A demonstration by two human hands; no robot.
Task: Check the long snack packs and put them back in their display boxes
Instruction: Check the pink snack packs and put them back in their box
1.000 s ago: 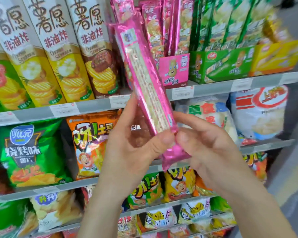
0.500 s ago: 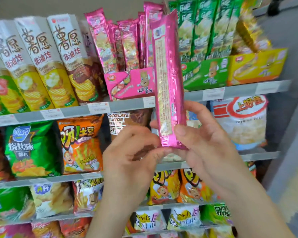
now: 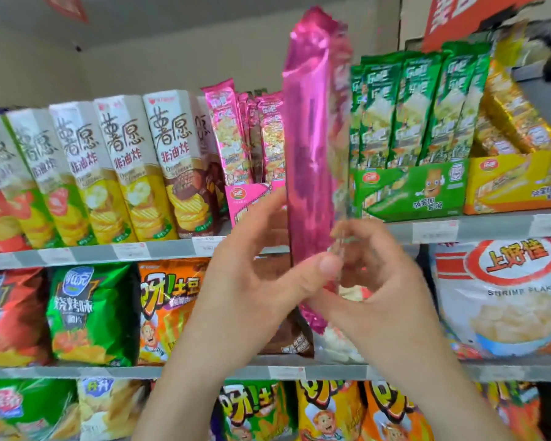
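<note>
Since half a second ago I've turned the pink pack [image 3: 309, 154] from its printed face to its plain side and lifted it higher against the shelves. My left hand [image 3: 261, 281] pinches its lower part, thumb in front. My right hand [image 3: 385, 307] curls round the bottom end from the right, though blur hides the exact fingertip contact. The pack stands upright, near me, in front of the pink display box [image 3: 245, 198] on the upper shelf [image 3: 172, 249], not yet in it. Other pink packs [image 3: 223, 132] stand in that box, and the green box [image 3: 411, 189] and yellow box [image 3: 516, 183] to the right look stocked. By my reckoning the check on this pack is nearly over. Returning it remains, and I can't tell how many more are unchecked.
</note>
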